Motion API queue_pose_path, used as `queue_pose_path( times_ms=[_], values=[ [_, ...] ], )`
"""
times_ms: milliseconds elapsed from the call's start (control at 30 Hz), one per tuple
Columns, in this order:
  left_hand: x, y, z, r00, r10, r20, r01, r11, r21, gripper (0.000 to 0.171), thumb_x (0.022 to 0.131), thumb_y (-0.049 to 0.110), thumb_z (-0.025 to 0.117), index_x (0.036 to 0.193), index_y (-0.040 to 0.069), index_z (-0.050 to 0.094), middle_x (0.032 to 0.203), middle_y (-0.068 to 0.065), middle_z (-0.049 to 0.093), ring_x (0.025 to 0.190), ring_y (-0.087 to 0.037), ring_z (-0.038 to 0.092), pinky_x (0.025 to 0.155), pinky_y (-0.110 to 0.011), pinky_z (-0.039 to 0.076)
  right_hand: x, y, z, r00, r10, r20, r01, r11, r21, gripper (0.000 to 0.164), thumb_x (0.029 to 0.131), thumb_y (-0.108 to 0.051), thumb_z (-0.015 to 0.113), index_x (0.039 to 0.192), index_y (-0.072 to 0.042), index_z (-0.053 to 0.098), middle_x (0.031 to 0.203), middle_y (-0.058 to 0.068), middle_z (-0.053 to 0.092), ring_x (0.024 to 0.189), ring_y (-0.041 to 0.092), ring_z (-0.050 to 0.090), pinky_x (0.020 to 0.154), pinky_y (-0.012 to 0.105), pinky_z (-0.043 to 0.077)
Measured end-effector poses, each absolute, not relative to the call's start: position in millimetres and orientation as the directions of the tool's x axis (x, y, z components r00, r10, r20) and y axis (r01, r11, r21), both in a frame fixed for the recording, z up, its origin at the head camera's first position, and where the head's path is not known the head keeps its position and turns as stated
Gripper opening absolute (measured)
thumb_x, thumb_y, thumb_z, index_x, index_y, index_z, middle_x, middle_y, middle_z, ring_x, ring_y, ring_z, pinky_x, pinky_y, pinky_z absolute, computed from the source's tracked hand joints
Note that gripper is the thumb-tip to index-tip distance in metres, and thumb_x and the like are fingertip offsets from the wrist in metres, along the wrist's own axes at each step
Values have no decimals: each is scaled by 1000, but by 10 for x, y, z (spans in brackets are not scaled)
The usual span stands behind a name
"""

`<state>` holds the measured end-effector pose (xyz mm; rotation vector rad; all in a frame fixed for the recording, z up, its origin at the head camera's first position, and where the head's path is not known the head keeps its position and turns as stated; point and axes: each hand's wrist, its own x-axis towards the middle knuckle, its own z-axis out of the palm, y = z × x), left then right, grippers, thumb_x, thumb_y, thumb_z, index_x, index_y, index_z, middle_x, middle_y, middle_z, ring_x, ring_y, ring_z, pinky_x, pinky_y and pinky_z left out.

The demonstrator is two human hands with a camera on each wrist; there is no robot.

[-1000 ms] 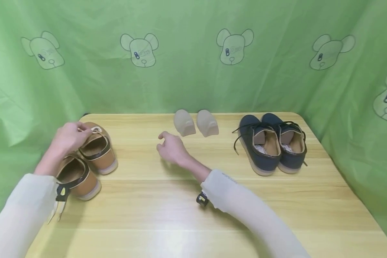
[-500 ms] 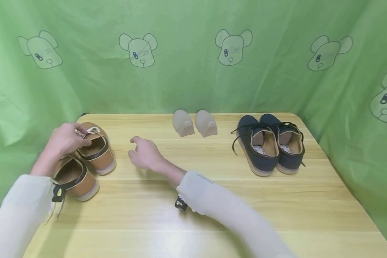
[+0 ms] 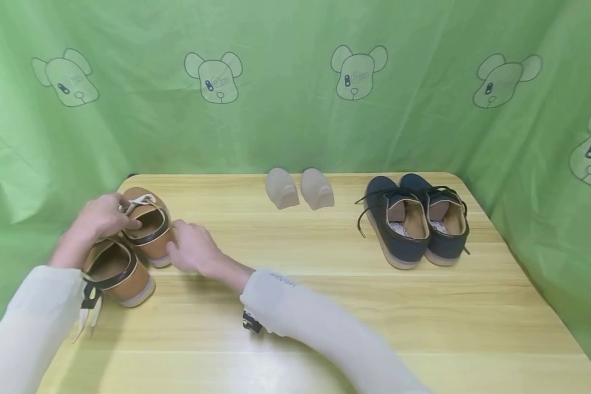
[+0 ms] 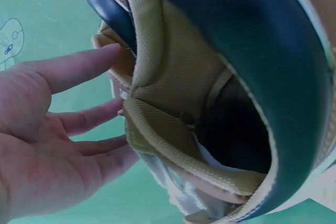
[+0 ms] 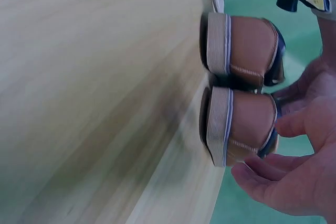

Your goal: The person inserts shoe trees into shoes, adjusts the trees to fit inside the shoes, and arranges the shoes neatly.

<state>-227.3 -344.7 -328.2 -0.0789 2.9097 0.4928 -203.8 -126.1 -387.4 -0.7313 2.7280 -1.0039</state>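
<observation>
Two brown lace-up shoes stand at the table's left, heels toward me. My left hand (image 3: 100, 216) is at the far brown shoe (image 3: 160, 246), its thumb at the collar opening and its other fingers by the white laces. In the left wrist view those fingers are spread, their tips partly hidden behind the near brown shoe (image 4: 299, 61). My right hand (image 3: 194, 246) is beside the far shoe's heel. The right wrist view shows the right thumb (image 5: 291, 124) by the dark collar and the fingers apart from it, near the shoe's side; contact is unclear.
Two pale grey toe-shaped inserts (image 3: 282, 189) lie at the table's back edge. A pair of navy lace-up shoes (image 3: 399, 224) stands on the right. The wooden table (image 3: 295, 323) is backed by a green curtain (image 3: 285, 126).
My right hand has moved left across the table to the far brown shoe's heel. My left thumb has shifted from the white laces to the shoe's opening.
</observation>
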Motion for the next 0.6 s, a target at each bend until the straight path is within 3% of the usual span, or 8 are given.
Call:
queue_pose_path(
  times_ms=[67,133,233,300,433,533,600],
  values=[
    [-2281,-3452,-3304,-981,-12,-193,-74,945,320,69,86,31,76,129,-16,49,122,-40,58,110,-56,54,94,-65,46,-2030,-1301,-3886,-861,-506,55,-424,653,-627,49,99,-22,57,147,-14,50,119,2,72,93,9,67,84,19,55],
    [-2286,-3466,-3320,-982,-6,-187,-67,944,323,70,87,31,76,128,-18,49,120,-40,59,107,-54,56,92,-64,47,-2027,-1333,-3891,-853,-518,68,-441,645,-624,51,99,-22,55,149,-16,49,104,0,72,71,5,63,70,15,53],
    [-2286,-3492,-3319,-984,2,-176,-56,945,322,70,87,31,75,128,-20,48,117,-40,59,104,-53,57,90,-64,48,-2025,-1379,-3896,-848,-527,54,-431,628,-647,53,99,-22,53,152,-18,45,89,-1,67,46,3,47,50,15,46],
    [-2285,-3510,-3312,-984,0,-177,-58,944,324,68,88,32,73,127,-19,49,116,-39,59,103,-52,57,88,-64,48,-2020,-1404,-3899,-849,-526,44,-425,631,-649,54,100,-23,53,153,-20,45,91,-1,67,43,3,45,48,16,46],
    [-2302,-3538,-3304,-980,-1,-197,-65,947,314,69,90,34,72,128,-19,49,117,-41,59,104,-54,57,87,-63,49,-2011,-1432,-3920,-860,-508,36,-403,634,-660,57,97,-26,58,153,-23,44,119,0,71,74,4,61,70,16,52],
    [-2328,-3547,-3327,-977,1,-211,-66,949,307,65,88,32,74,124,-17,53,106,-36,63,96,-50,59,80,-56,52,-1999,-1438,-3950,-865,-500,33,-386,623,-680,60,95,-27,61,153,-26,44,141,-1,62,99,8,61,86,19,53],
    [-2343,-3547,-3348,-977,4,-215,-63,950,307,55,86,29,75,116,-13,58,93,-27,64,87,-43,59,72,-49,52,-1989,-1438,-3970,-865,-502,20,-370,610,-701,62,94,-25,61,153,-29,43,145,-2,59,100,9,61,85,20,53]
  ],
)
